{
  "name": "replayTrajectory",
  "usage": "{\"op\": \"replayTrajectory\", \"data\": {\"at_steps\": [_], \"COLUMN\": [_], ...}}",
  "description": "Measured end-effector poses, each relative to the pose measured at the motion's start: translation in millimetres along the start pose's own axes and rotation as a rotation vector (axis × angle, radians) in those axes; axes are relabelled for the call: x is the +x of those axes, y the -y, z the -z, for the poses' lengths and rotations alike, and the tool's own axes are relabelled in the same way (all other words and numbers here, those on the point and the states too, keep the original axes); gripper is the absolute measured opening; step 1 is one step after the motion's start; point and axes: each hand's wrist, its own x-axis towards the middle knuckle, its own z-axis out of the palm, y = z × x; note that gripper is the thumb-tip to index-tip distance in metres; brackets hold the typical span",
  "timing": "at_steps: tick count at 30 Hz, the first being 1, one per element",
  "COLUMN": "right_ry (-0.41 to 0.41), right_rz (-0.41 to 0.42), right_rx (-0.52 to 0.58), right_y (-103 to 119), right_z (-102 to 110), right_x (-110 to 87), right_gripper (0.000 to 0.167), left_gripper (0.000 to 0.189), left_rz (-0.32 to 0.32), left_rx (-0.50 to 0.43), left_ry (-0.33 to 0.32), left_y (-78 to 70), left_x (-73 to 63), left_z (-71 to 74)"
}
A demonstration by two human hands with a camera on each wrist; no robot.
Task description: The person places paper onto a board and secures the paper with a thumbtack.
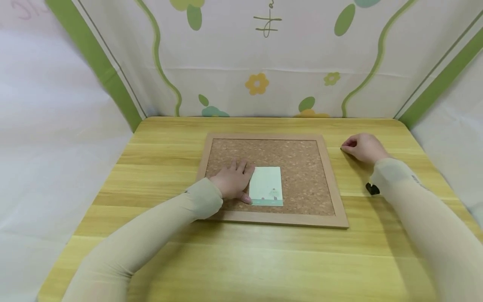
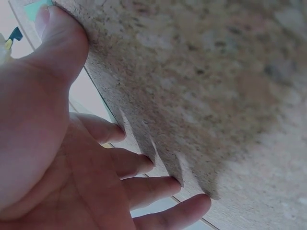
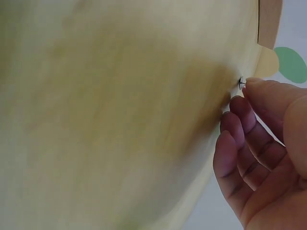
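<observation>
The card point(image 1: 266, 184) is laid on the cork board point(image 1: 305, 180), its nine o'clock edge touched by the left hand point(image 1: 232, 181), fingers extended; farther, at two o'clock beside the board, a tack point(image 3: 241, 83) is pinched by the right hand point(image 1: 366, 148)

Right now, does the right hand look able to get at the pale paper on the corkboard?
Probably yes: the left hand rests at the left edge of the paper, and nothing visible blocks the right hand from crossing the corkboard to the opposite edge. It pinches a small pin, though.
</observation>
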Motion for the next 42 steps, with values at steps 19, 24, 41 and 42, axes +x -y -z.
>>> {"op": "replayTrajectory", "data": {"at_steps": [19,24,41,42], "right_ry": [-0.075,-0.119,-0.092,-0.090], "right_rz": [0.015,0.081,0.222,0.224], "right_rx": [0.098,0.212,0.490,0.478], "right_y": [27,49,138,141], "right_z": [7,5,-9,-11], "right_x": [-13.6,-24.2,-62.4,-64.3], "right_gripper": [0.015,0.012,0.019,0.020], "left_gripper": [0.110,0.109,0.108,0.108], "left_rz": [0.011,0.016,0.013,0.012], "left_rx": [0.016,-0.006,-0.015,-0.016], "left_ry": [-0.001,0.021,0.038,0.037], "left_y": [-0.8,-1.5,-2.2,-2.1], "left_x": [-1.4,-1.4,-2.2,-2.3], "left_z": [0.0,1.2,2.0,2.0]}}
